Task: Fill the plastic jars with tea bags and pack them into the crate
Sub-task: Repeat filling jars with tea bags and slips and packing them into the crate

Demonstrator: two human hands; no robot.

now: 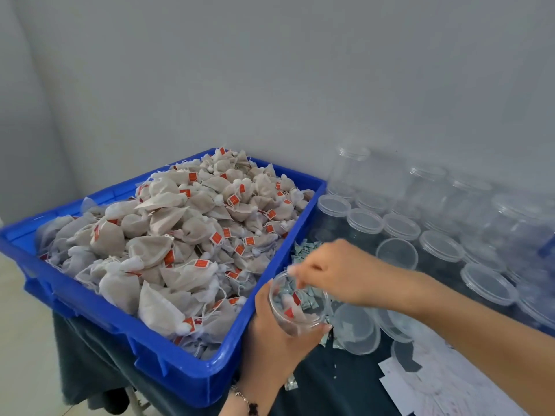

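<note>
My left hand (271, 334) grips a clear plastic jar (312, 316), tilted, just off the near right corner of a blue crate (180, 367). Inside the jar lie a few tea bags with red tags. My right hand (333, 270) is at the jar's mouth with its fingertips curled inside the rim; what they hold is blurred. The crate is heaped with beige tea bags (168, 235), each with a string and a red tag.
Many empty clear jars with lids (440, 246) stand in rows on the dark table to the right, taller jars (350, 171) behind them by the grey wall. Loose lids (356, 328), small silver sachets (306, 250) and white sheets (438, 385) lie near the front.
</note>
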